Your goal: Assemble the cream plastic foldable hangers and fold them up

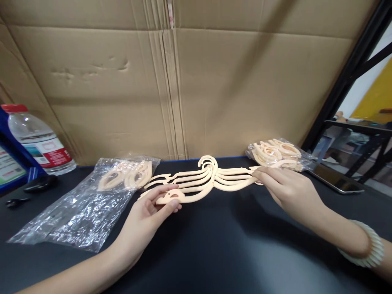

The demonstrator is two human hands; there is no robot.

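Note:
Several cream plastic clothes hangers lie stacked in the middle of the black table, their hooks nested together at the top. My left hand pinches the left end of the nearest hanger, thumb below and fingers behind it. At the stack's right end, my right hand has its fingers closed on a hanger tip; the fingertips partly hide that end. To the left, a clear plastic bag holds more cream hanger parts. Another clear bag of cream parts sits at the back right, behind my right hand.
A tall cardboard sheet stands along the table's back. On the left are a red-capped water bottle, a blue container and a black object. At right, a phone lies beside a black metal frame.

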